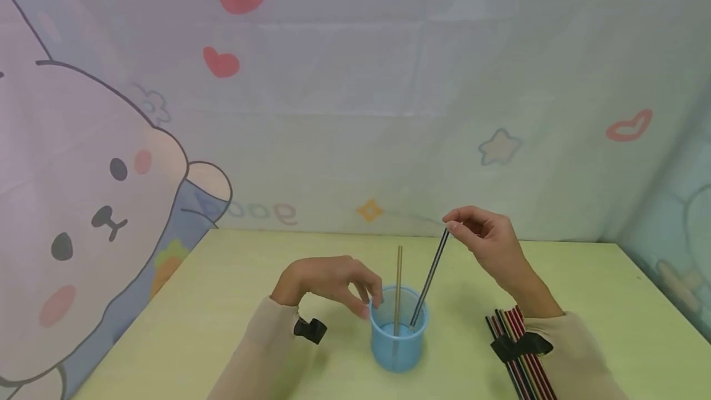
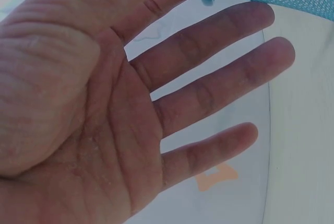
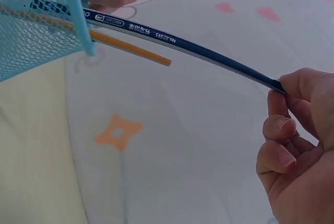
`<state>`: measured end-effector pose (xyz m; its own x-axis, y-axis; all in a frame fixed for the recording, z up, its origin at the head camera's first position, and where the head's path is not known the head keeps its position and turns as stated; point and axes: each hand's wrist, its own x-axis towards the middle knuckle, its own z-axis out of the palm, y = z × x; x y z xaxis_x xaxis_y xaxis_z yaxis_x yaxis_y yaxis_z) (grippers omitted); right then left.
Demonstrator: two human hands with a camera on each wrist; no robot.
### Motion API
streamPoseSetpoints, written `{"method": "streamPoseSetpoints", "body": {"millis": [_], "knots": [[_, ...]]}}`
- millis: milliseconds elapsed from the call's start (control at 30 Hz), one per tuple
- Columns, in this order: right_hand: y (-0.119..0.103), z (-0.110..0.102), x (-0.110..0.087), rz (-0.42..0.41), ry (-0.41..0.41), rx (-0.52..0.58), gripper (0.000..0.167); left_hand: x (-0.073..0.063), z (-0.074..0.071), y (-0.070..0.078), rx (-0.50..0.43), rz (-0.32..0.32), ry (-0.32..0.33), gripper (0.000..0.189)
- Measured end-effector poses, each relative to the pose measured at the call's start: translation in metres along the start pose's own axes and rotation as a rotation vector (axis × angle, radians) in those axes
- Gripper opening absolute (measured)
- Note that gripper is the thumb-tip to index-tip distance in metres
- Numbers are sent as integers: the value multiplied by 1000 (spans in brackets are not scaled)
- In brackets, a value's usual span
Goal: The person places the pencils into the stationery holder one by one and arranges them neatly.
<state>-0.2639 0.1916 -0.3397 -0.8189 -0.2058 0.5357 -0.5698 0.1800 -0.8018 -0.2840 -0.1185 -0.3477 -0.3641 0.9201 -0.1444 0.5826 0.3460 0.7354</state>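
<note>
A light-blue mesh pencil holder (image 1: 397,350) stands upright on the table. At its left rim is my left hand (image 1: 339,279), thumb outside and a finger over the inside, pinching the rim. The left wrist view shows the other fingers (image 2: 209,96) of that hand stretched out beside the mesh. My right hand (image 1: 489,242) pinches the top end of a dark blue pencil (image 3: 209,54) with white lettering between thumb and index finger. This pencil slants down to the left, its lower end inside the holder. A yellow pencil (image 1: 399,276) stands nearly vertical in the holder.
Several dark, red and yellow pencils (image 1: 528,369) lie bunched on the pale yellow table (image 1: 455,363), partly under the right sleeve. A printed cloth backdrop (image 1: 344,79) hangs behind the table. Black straps with small mounts sit at both wrists.
</note>
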Motion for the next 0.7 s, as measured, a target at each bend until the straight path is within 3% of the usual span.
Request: {"method": "streamPoseSetpoints", "body": {"millis": [233,567,700], "knots": [[14,23,-3,53,-148,-78,13,0,0,0,-8,10,-3,17],[27,41,-4,59,-195,-55,14,1,-1,2,9,43,-7,15],[33,46,-5,60,-276,-43,24,0,-1,3,8,46,-8,14]]}}
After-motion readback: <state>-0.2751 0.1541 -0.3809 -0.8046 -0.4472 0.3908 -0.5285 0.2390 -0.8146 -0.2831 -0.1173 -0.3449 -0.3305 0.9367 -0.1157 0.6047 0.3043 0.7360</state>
